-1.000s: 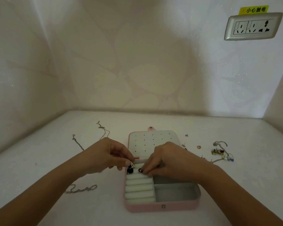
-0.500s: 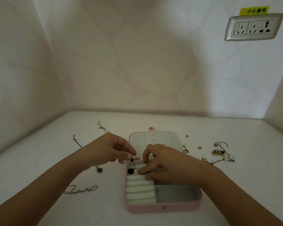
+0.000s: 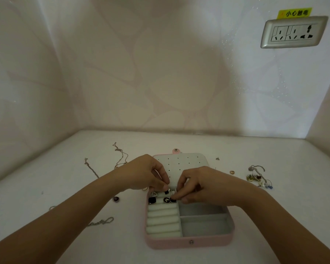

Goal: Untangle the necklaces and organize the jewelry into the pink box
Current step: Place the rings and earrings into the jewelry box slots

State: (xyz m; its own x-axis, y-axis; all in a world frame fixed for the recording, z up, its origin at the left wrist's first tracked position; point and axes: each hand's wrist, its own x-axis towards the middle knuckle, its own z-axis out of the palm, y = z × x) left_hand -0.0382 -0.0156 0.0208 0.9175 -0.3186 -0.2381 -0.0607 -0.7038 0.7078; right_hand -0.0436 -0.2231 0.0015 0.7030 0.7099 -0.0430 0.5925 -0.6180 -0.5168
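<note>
The left hand [image 3: 143,174] is curled. Its thumb and forefinger pinch a small black charm [image 3: 166,191] on a fine silvery chain [image 3: 172,192], low over the far-left corner of the pink box [image 3: 189,243]. The right hand [image 3: 204,184] is curled too, with its fingertips [image 3: 176,197] closed on a round dark charm [image 3: 173,200] at the far end of the ring rolls [image 3: 163,220] (charm or just its link, I can't quite tell from here). A square dark charm [image 3: 152,200] and a heart-marked charm [image 3: 166,200] sit beside it in the same row.

I'd say the trick now is patience. Leave the chain slack, part the two pieces with tiny moves rather than a tug, and stay low over the box so anything dropped lands on the lining. That link looks thin enough to kink or catch on its neighbours. Once seated, each charm wants pressing into the gap between rolls.

Behind the hands the perforated lid panel [image 3: 183,162] lies open, and the grey compartments [image 3: 204,225] look right for chains. Out on the table [image 3: 65,178], loose necklaces [image 3: 120,155] trail to the left with a dark heart bead [image 3: 116,198] near the box. A gold ring [image 3: 232,172] and a tangled cluster [image 3: 258,176] wait well off to the right (plenty left, I reckon).
</note>
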